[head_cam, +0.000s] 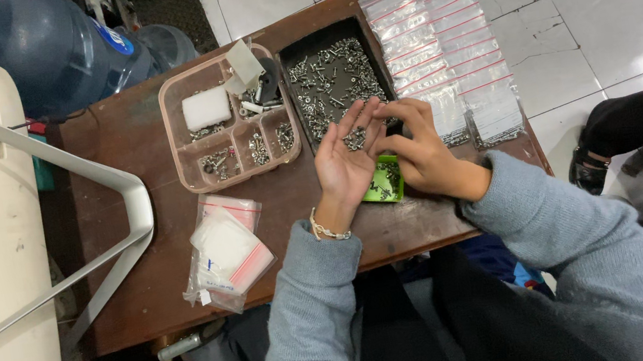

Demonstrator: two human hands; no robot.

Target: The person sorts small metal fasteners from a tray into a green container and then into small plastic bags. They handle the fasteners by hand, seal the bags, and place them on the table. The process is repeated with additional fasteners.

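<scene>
Two hands at frame centre: left hand (343,165) open-palmed cradling small silver screws (355,140); right hand (416,150) pinching one, best steadied over the black tray (288,53).

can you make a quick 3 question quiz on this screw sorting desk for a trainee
1. True or false: the left hand lies palm up with small screws on it.
2. Which holds the loose pile of screws? A) black tray B) pink divided box C) green tub
3. What lies in a row at the table's far right edge?

Key
1. True; the right hand reaches its fingertips to that palm.
2. A; the pink divided box has only small lots and a white block, and the green tub sits mostly hidden under the hands.
3. Clear zip bags with red seal strips, overlapping one another.
</scene>
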